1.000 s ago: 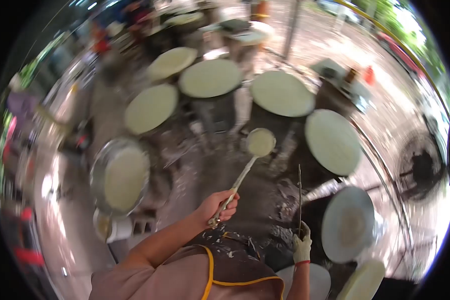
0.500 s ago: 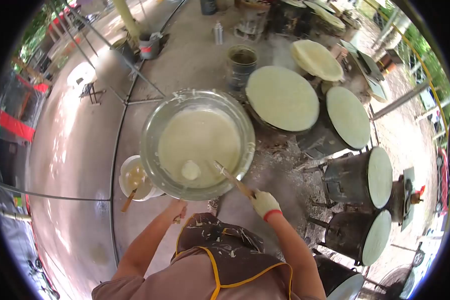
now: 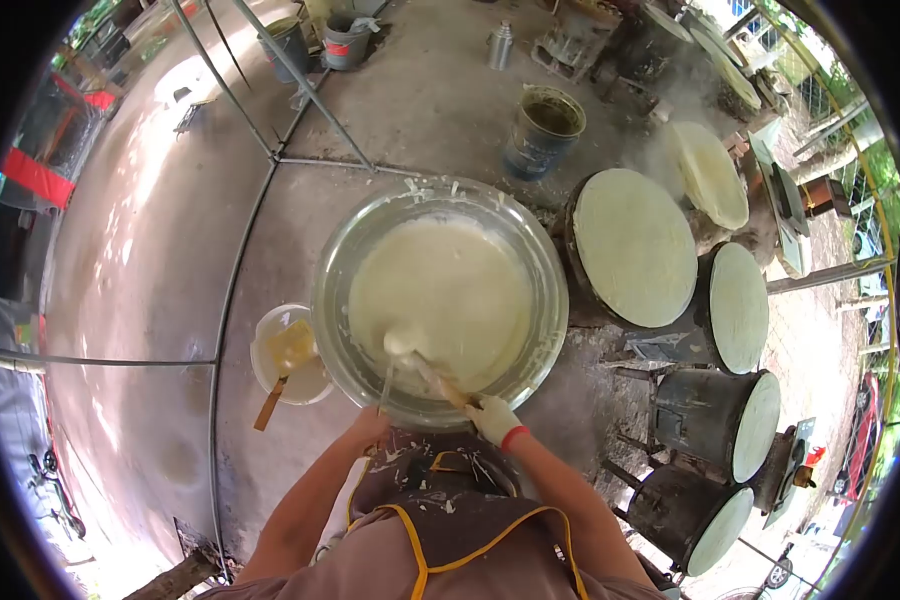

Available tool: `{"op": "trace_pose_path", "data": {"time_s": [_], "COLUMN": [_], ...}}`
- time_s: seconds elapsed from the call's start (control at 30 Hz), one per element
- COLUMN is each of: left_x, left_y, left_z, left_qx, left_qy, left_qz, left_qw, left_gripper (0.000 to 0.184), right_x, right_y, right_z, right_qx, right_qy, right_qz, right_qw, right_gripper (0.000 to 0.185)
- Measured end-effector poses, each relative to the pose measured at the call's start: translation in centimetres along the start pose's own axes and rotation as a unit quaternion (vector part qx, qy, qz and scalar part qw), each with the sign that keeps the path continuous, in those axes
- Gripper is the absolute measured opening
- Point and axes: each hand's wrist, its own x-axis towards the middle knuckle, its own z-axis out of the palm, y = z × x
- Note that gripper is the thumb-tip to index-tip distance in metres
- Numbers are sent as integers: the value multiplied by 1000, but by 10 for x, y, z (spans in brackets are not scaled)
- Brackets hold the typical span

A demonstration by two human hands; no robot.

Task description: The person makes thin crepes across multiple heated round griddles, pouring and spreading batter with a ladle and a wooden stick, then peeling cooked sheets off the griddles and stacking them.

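head cam: l hand (image 3: 370, 425), bare, is wrapped round the handle of a ladle (image 3: 402, 343); individual fingers hard to make out. ladle cup sits at the near side of the batter (image 3: 455, 280), a bit l of centre, cup coated pale. r hand (image 3: 495, 420), in a white glove w/ red cuff, is closed round a wooden paddle (image 3: 450, 391), which slants fwd-l over the near rim, tip right by the ladle cup; can't tell if they touch.

batter is in a big metal basin (image 3: 550, 300), directly in front of the person, splashes on the inner wall + far rim. person wears a dark apron (image 3: 470, 540) w/ yellow edging, pale splatter on it.

l of basin, just beside it: white bucket (image 3: 315, 388) w/ a wooden-handled tool (image 3: 270, 403) leaning in, handle out over near-l rim.

r side: large round pale top (image 3: 635, 248) close to basin, then smaller ones on dark drums (image 3: 705, 420) going down the r side toward near. far r: a tilted pale disc (image 3: 712, 175), steam around it.

far side: dark bucket (image 3: 532, 155) beyond basin, metal flask (image 3: 500, 47) further back, grey bucket (image 3: 345, 50) w/ red label far l.
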Motion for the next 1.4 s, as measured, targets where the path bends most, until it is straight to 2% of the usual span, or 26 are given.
{"op": "trace_pose_path", "data": {"time_s": [0.03,0.13,0.23,0.33,0.4,0.43,0.47,0.53,0.63,0.67,0.73,0.83,0.93,1.0,1.07,1.17,1.23,1.4], "left_x": [-23,-71,-88,-44,5,31,56,87,80,79,76,36,-32,-70,-124,-169,-177,-171], "left_y": [26,99,138,123,104,94,79,62,68,63,58,74,144,196,255,303,311,275], "left_z": [3,15,20,13,4,0,-2,-1,23,26,31,30,27,22,26,15,12,19], "left_qx": [-114,-175,-129,-102,-72,-57,17,163,48,-56,-254,-348,-341,-318,-271,-218,-180,-74], "left_qy": [-19,-32,-41,-57,-49,-44,20,148,78,-3,-164,-234,-221,-219,-154,-187,-148,-86], "left_qz": [-8,118,173,130,97,80,103,148,56,14,-68,-51,71,152,257,366,374,289], "left_qw": [993,977,976,985,992,994,994,964,994,998,951,906,911,910,915,885,897,951], "left_gripper": [17,13,14,14,12,12,11,9,11,13,17,22,22,18,18,12,12,13], "right_x": [9,-18,-50,-26,2,5,7,-10,28,37,47,16,-12,-34,-68,-113,-128,-142], "right_y": [14,-23,-63,-40,0,2,4,-21,27,45,64,40,-36,-95,-151,-190,-193,-149], "right_z": [-7,-35,-54,-59,-66,-70,-74,-81,-44,-26,2,12,-7,-31,-54,-79,-86,-67], "right_qx": [-3,190,334,262,71,62,52,206,327,294,229,439,466,476,485,483,473,455], "right_qy": [10,84,124,126,79,55,31,-13,97,79,46,27,63,71,61,20,-10,137], "right_qz": [34,-13,-47,36,15,22,29,76,136,125,97,67,27,-36,-112,-227,-278,-233], "right_qw": [999,978,933,956,994,996,998,976,930,944,967,896,882,876,865,845,836,849], "right_gripper": [33,31,34,38,40,40,39,37,35,38,46,47,48,46,47,51,50,50]}}
